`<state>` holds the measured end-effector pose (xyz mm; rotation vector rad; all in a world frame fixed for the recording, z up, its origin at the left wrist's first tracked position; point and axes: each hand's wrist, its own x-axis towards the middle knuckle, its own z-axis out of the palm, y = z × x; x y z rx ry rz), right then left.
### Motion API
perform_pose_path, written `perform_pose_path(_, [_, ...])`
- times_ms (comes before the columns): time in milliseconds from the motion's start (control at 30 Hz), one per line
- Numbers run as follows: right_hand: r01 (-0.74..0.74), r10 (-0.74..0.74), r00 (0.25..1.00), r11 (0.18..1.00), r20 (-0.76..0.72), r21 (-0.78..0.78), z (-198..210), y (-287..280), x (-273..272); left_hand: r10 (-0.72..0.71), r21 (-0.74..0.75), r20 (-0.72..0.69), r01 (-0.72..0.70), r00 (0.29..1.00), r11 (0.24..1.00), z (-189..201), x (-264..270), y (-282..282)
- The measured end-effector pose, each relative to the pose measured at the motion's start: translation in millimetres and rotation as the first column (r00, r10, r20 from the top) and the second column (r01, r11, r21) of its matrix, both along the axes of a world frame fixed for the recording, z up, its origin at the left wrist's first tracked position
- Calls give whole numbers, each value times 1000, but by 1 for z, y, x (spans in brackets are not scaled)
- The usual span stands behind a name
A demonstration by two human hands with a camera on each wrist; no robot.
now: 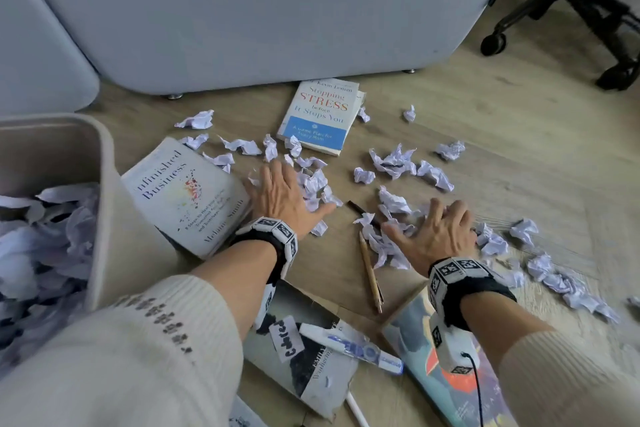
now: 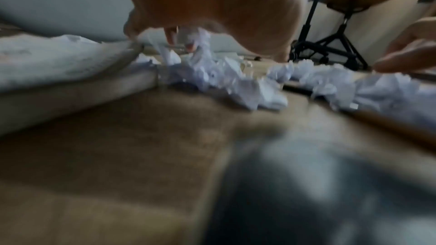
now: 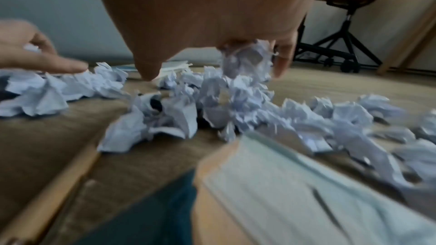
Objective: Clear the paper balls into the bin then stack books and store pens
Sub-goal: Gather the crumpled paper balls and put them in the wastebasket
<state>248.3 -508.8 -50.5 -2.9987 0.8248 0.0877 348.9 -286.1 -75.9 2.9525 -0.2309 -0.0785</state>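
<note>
Several crumpled white paper balls [image 1: 394,159] lie scattered over the wooden floor. My left hand [image 1: 285,189] lies palm down on a cluster of them beside the book "Unfinished Business" [image 1: 183,194], its fingers [image 2: 173,34] curled into the paper. My right hand [image 1: 438,227] covers another cluster, and a wad [image 3: 245,59] is bunched under its palm. The beige bin [image 1: 104,163] at the left holds many balls. A tan pen [image 1: 370,274] and a black pen [image 1: 358,207] lie between my hands. "Stopping Stress" [image 1: 322,114] lies further away.
A dark book [image 1: 311,367] with a white and blue marker [image 1: 349,345] on it, and a colourful book [image 1: 415,340], lie under my forearms. A grey sofa [image 1: 277,10] stands behind. An office chair base [image 1: 571,10] is at the far right.
</note>
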Motion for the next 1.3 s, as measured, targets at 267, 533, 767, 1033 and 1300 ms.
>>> perform_pose_path(267, [-4,-2,959,1000,-282,-23,-34,21,-19,-192,190,-61,201,979,961,-25,-3,-3])
perform_pose_path(533, [-227,287,926,942,-243,245,-25,22,-21,-223,79,-278,254,934,964,-8,-23,-16])
perform_pose_path(767, [-221,254,967,892,-32,393,10,14,-20,-168,-111,-204,147,965,983,39,-51,-20])
perform_pose_path(1033, [-198,176,980,880,91,432,109,23,-24,-235,-322,3,223,972,920,148,-84,2])
perform_pose_path(1300, [-589,299,773,666,560,457,245,168,10,-201,-435,266,303,943,848,285,-123,111])
